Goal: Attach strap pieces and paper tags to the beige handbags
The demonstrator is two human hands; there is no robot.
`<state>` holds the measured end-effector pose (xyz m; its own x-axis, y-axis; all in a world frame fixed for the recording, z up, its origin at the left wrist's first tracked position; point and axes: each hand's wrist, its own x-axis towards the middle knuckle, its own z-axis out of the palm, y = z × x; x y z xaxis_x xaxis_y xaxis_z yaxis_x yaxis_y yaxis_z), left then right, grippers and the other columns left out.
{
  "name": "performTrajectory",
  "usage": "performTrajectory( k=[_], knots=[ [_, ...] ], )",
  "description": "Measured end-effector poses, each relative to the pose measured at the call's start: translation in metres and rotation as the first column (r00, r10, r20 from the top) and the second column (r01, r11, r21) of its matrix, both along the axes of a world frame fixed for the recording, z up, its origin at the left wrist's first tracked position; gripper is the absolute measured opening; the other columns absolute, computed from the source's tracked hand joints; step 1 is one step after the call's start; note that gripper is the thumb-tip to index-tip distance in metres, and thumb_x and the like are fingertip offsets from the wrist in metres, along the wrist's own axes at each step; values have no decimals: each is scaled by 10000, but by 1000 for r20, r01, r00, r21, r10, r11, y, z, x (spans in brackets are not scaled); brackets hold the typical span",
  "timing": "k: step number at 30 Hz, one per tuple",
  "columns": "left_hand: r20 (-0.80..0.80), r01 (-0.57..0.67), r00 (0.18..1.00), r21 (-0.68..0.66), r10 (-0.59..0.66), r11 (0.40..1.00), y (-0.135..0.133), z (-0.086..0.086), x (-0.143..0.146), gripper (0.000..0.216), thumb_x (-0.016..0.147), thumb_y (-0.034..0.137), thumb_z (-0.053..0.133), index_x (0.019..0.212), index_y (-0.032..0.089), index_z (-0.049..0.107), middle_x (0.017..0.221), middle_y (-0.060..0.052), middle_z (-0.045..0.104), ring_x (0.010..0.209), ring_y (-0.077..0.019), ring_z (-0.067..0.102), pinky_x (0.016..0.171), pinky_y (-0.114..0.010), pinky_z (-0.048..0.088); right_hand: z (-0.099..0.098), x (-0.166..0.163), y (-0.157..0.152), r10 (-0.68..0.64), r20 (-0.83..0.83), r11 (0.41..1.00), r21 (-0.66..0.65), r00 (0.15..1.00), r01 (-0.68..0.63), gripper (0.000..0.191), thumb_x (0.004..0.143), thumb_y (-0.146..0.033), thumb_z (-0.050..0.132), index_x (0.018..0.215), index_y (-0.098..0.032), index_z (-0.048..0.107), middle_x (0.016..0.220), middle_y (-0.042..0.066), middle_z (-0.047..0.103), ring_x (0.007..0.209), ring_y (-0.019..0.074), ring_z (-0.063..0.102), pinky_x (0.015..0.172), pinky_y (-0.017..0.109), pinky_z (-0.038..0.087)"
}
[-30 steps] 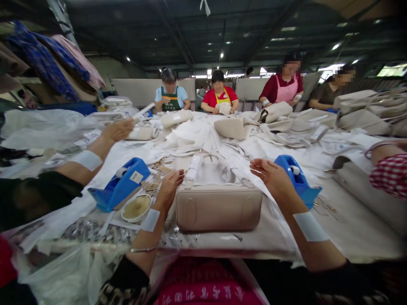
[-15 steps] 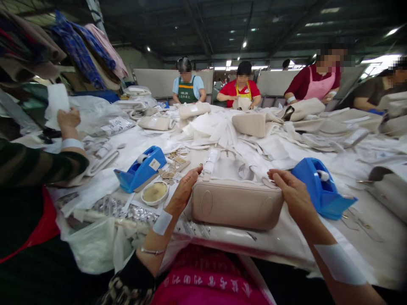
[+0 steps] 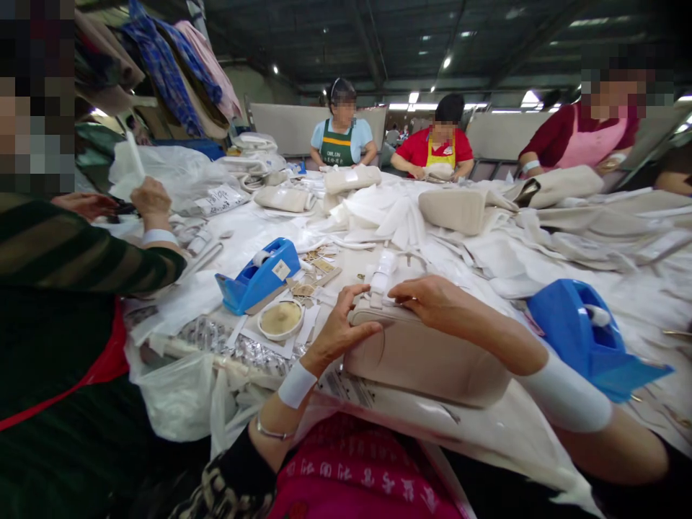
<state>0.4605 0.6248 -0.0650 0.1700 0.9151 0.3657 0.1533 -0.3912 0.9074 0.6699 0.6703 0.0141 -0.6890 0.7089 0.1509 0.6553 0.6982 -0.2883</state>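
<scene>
A beige leather handbag lies before me at the table's front edge, its long side facing me. My left hand grips its upper left corner, the thumb on the near face and the fingers behind. Over the bag's top reaches my right hand, its bent fingers on the top edge beside a strap wrapped in white plastic. The right fingertips are partly hidden. White wrapping tape circles both of my wrists.
A blue tape dispenser and a round tub of yellowish paste sit left of the bag. Another blue dispenser is at right. White sheets and beige bags cover the table. A co-worker's arm reaches in at left.
My right hand has moved left from the bag's right end to its left part near the wrapped strap. My left hand has closed on the left corner. The camera view has turned left.
</scene>
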Motion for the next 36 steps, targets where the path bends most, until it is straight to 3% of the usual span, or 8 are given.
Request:
performTrajectory(
  k=[4, 9, 16, 22, 28, 36],
  knots=[
    [-69, -54, 996, 96, 61, 994, 1, -2, 0, 625, 727, 534, 729, 1221, 198, 543, 1238, -101, 509, 1202, -289, 453, 1030, -372, 359, 2, -3, 1, 65, 93, 998, 20, 994, -67, 421, 755, 0, 477, 1025, -197, 734, 875, 57, 746, 772, 175, 663, 655, 227, 398],
    [-101, -68, 992, 115, 79, 991, 2, -4, -1, 531, 724, 514, 740, 1115, 195, 574, 1202, -98, 521, 1172, -282, 451, 1022, -372, 345, 2, -5, 4, 69, 90, 997, -26, 994, -67, 340, 802, -48, 477, 966, -192, 737, 825, 46, 743, 696, 161, 651, 620, 233, 382],
    [51, 41, 998, -153, -34, 987, -3, -2, -1, 520, 717, 454, 756, 1105, 202, 518, 907, 3, 559, 823, -163, 526, 742, -248, 403, 2, -13, 2, 44, 154, 998, 34, 987, -50, 331, 754, -31, 462, 862, -178, 738, 724, 53, 718, 627, 149, 621, 577, 235, 346],
    [208, 101, 977, -264, -45, 959, -6, -2, 6, 442, 712, 400, 769, 1042, 194, 558, 827, 23, 584, 751, -127, 527, 669, -201, 389, -10, -18, -2, -42, 63, 993, 109, 997, 35, 373, 765, -40, 472, 977, -182, 744, 814, 72, 743, 732, 182, 663, 609, 237, 362],
    [402, 68, 911, -359, 88, 931, -4, -13, 15, 419, 652, 353, 822, 956, 202, 576, 780, 40, 623, 686, -102, 556, 624, -172, 426, -11, -14, -1, -65, 17, 997, 46, 998, 64, 324, 803, -62, 491, 986, -186, 728, 886, 65, 745, 811, 184, 667, 680, 239, 401],
    [456, 103, 886, -372, 85, 922, -8, -9, 15, 423, 643, 326, 833, 955, 200, 576, 767, 40, 630, 673, -94, 560, 627, -167, 447, 4, 41, -5, -182, 185, 972, -114, 966, 205, 355, 767, -50, 485, 984, -201, 721, 924, 68, 744, 846, 208, 672, 712, 262, 429]
  ],
)
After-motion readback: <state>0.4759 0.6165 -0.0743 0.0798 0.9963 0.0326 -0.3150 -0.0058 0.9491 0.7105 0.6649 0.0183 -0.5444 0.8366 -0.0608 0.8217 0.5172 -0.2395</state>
